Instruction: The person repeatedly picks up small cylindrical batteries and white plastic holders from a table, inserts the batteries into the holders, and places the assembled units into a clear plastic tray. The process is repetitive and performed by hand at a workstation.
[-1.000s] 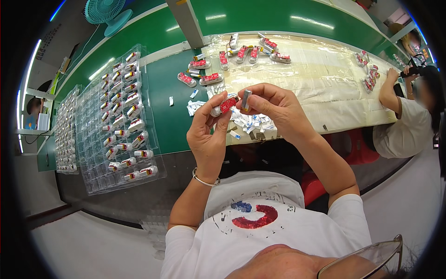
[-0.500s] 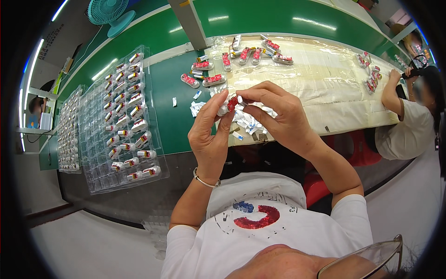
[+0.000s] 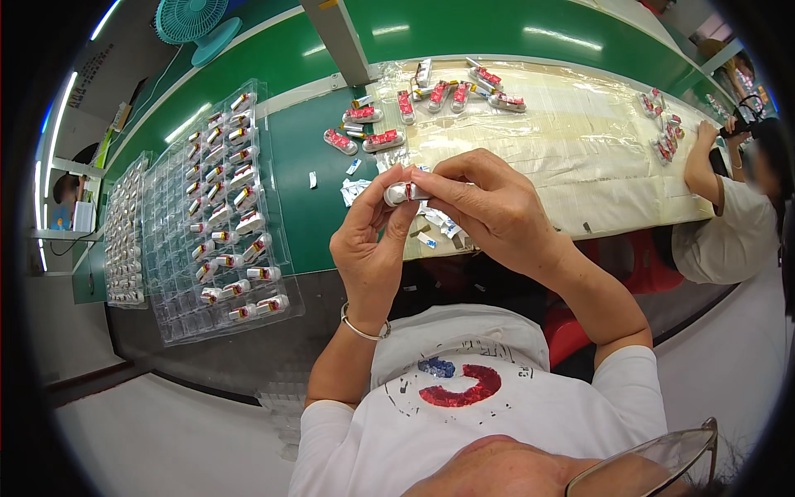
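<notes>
A small white oval plastic part [image 3: 398,195] with a strip of red showing is held up in front of my chest. My left hand [image 3: 368,244] pinches its left end between thumb and fingers. From the other side, my right hand [image 3: 497,211] closes on the part, its fingertips pressed against it and covering most of the right end. Below and beyond my hands lies a pile of small white and blue slips [image 3: 354,192], partly hidden by them. Several similar white oval parts with red faces [image 3: 383,140] are scattered on the table past my fingers.
Clear plastic trays [image 3: 186,240] with white parts and small cylinders stand at left. A metal post [image 3: 335,37] rises at the table's back, near a turquoise fan [image 3: 195,25]. At right, a co-worker [image 3: 729,207] sits by another cluster of red-faced parts [image 3: 665,132].
The part has been turned, so more of its white side and less red shows. My right hand has shifted left and its fingers now cover more of it.
</notes>
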{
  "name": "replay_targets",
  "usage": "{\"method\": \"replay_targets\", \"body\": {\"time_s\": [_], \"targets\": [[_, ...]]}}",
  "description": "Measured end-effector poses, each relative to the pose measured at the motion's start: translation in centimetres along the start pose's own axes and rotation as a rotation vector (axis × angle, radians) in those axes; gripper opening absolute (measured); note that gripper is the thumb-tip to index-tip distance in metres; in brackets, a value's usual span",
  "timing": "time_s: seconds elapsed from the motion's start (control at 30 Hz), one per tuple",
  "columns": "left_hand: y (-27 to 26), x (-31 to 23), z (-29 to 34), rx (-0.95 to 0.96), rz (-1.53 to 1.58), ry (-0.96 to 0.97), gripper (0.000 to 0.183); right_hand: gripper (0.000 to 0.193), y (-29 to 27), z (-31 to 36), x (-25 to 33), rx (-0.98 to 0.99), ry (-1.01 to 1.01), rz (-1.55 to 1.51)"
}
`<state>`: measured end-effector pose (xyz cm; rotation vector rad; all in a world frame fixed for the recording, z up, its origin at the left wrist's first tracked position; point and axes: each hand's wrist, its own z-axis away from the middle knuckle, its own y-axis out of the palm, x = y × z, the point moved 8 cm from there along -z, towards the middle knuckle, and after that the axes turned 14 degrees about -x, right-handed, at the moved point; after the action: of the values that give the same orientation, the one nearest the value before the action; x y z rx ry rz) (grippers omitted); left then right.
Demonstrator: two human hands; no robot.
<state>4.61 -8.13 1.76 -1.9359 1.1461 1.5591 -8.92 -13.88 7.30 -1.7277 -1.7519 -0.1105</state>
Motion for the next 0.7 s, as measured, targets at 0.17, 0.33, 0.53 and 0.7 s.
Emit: {"method": "replay_targets", "body": {"time_s": [0.17,0.33,0.53,0.7], "targets": [[0.2,-0.1,0.1,0.005,0.063,-0.036,0.038,0.041,-0.2,-0.1,0.2,-0.011,0.013,-0.016],[0.3,-0.5,0.1,-0.024,0.107,-0.066,0.038,0.041,-0.4,-0.2,0.4,-0.010,0.039,-0.036],[0.4,-0.8,0.2,-0.019,0.114,-0.063,0.038,0.045,-0.5,-0.1,0.6,-0.002,0.019,-0.015],[0.2,-0.8,0.1,-0.006,0.090,-0.064,0.038,0.049,-0.7,-0.1,1.2,0.006,-0.008,0.039]]}}
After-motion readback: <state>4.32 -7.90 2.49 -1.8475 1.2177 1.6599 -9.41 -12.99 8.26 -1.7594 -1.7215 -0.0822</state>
